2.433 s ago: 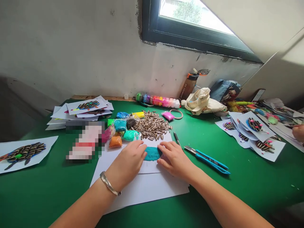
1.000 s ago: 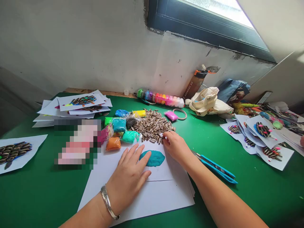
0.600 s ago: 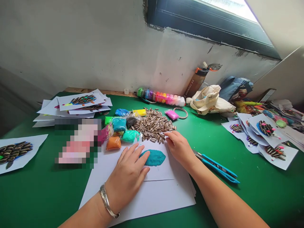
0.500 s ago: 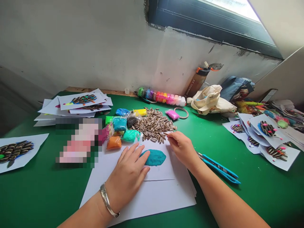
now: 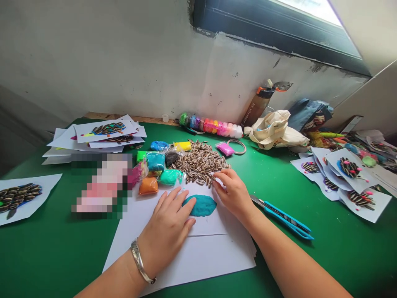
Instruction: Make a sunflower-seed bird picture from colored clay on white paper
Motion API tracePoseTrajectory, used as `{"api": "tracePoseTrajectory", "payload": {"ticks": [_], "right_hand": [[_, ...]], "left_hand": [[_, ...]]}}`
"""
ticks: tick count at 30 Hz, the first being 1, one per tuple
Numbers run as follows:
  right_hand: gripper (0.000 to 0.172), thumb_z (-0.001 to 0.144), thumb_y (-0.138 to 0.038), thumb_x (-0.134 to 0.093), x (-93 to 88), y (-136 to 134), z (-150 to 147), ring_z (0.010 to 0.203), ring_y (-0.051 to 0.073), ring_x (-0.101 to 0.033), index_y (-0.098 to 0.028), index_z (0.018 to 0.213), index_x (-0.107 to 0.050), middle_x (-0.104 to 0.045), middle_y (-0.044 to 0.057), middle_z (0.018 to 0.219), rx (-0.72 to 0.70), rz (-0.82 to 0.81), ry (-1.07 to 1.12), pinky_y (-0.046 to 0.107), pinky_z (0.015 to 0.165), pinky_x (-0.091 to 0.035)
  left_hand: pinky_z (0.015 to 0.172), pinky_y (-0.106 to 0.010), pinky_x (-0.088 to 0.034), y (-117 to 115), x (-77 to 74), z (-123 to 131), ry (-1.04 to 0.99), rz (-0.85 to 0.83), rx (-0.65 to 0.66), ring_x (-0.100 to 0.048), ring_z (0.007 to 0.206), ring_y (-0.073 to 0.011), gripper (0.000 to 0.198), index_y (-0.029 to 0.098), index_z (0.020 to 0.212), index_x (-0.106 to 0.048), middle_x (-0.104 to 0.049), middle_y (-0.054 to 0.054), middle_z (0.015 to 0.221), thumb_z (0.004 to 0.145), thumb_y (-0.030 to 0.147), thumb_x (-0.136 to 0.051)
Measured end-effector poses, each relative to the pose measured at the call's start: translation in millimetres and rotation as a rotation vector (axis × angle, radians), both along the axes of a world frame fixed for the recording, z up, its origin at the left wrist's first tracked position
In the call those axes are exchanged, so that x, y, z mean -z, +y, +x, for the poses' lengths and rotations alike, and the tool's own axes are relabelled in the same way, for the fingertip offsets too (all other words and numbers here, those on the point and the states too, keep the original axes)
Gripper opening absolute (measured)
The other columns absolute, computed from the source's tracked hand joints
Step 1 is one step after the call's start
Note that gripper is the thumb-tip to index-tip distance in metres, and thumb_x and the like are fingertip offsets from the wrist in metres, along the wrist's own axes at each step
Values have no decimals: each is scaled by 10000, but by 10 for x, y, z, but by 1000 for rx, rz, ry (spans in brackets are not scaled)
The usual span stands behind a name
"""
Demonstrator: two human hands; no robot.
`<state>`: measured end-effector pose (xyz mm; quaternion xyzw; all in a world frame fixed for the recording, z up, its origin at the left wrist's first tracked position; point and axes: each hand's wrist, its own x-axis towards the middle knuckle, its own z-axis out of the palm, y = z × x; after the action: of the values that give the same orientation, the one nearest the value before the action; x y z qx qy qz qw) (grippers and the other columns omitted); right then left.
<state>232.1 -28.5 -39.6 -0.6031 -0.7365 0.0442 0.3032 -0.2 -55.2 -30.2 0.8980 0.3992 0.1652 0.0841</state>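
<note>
My left hand [image 5: 169, 225] lies spread on a white sheet of paper [image 5: 206, 246], its fingertips over the left edge of a flat teal clay oval [image 5: 201, 205]. Thumb and index finger of my right hand [image 5: 234, 194] come together on a sunflower seed [image 5: 213, 177] at the near right edge of a heap of striped sunflower seeds [image 5: 201, 161]. Bags of coloured clay, among them an orange one [image 5: 148, 186] and a green one [image 5: 170, 177], sit left of the heap.
A blue utility knife [image 5: 285, 219] with its blade showing lies right of my right forearm. Seed-covered pictures stand in stacks at left [image 5: 105, 132] and right [image 5: 350, 174]. Along the wall are clay tubs [image 5: 214, 126], a brown bottle [image 5: 257, 108] and a cloth bag [image 5: 269, 130].
My right hand has shifted slightly left and nearer along the seed heap's edge, uncovering the utility knife's blade. The left hand stays in place on the paper.
</note>
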Motion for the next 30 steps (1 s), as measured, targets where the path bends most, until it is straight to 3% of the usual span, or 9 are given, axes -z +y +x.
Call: {"api": "tracePoseTrajectory", "payload": {"ticks": [5,14,20,25,30], "right_hand": [[121,881,-268,-529,-23,2,-155,759,184,-564,-201,830,-615,-612,35,786,18,-102,-194,284,700,-422],[180,890,-166,-473,-23,52,-128,744,166,-547,-192,738,-565,-585,37,781,23,-190,-319,263,673,-374],[157,860,-77,-456,18,44,-115,777,188,-511,-183,802,-557,-555,57,817,1,-98,-457,274,677,-361],[159,919,-113,-407,-55,-30,-63,788,174,-521,-171,894,-553,-577,55,850,0,-56,-219,265,706,-389],[139,940,-177,-447,-113,-144,-4,745,129,-550,-198,895,-576,-615,6,828,-168,-223,53,222,675,-405]], "left_hand": [[1043,-588,-365,-11,-29,13,7,-6,8,-395,1312,-346,373,204,1253,-560,-524,-114,1363,889,222,-477],[1046,-582,-362,-23,-92,34,19,-22,6,-402,1302,-342,351,188,1231,-559,-543,-118,1334,890,205,-476],[1046,-592,-356,-24,-101,34,19,-20,0,-396,1308,-339,340,191,1223,-562,-543,-113,1334,898,195,-462],[1052,-591,-350,-14,-79,20,37,-19,2,-378,1326,-339,364,200,1254,-549,-523,-112,1363,899,207,-469],[1053,-622,-329,-9,-56,27,92,-61,10,-341,1356,-338,408,248,1314,-507,-470,-91,1428,908,287,-497]]}}
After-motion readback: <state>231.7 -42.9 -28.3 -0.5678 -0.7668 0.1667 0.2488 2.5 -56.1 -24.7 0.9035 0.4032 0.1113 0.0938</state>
